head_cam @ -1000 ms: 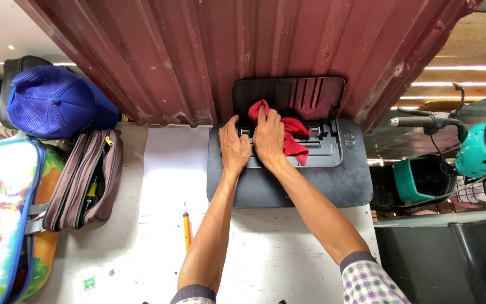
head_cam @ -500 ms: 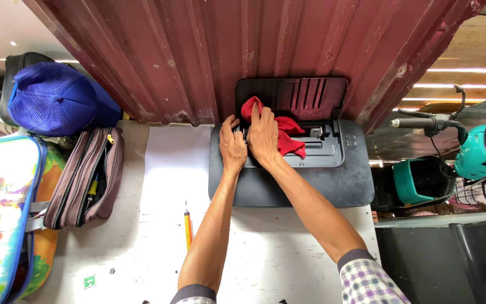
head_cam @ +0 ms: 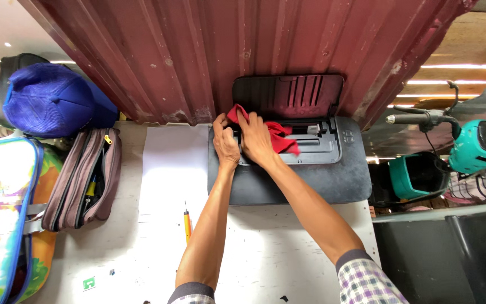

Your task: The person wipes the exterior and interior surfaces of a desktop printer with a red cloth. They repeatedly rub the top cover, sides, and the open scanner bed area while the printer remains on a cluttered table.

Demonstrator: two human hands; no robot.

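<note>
A black printer [head_cam: 305, 180] sits on the white table against a dark red corrugated wall, its paper tray flap [head_cam: 288, 95] raised. My right hand [head_cam: 254, 141] presses a red cloth [head_cam: 274, 138] into the left end of the printer's open feed slot. My left hand [head_cam: 224, 143] rests on the printer's left top edge, fingers curled at the slot beside the cloth. Both hands touch each other. Part of the cloth sticks up behind my fingers.
A sheet of white paper [head_cam: 170, 169] lies left of the printer. A yellow pen [head_cam: 187, 225] lies on the table. A brown zip case [head_cam: 82, 180], a blue cap [head_cam: 49, 98] and a colourful bag [head_cam: 1, 214] are at the left. A teal scooter [head_cam: 468, 146] stands at the right.
Both hands and the red cloth have slid left along the printer's feed slot, uncovering the slot's right part.
</note>
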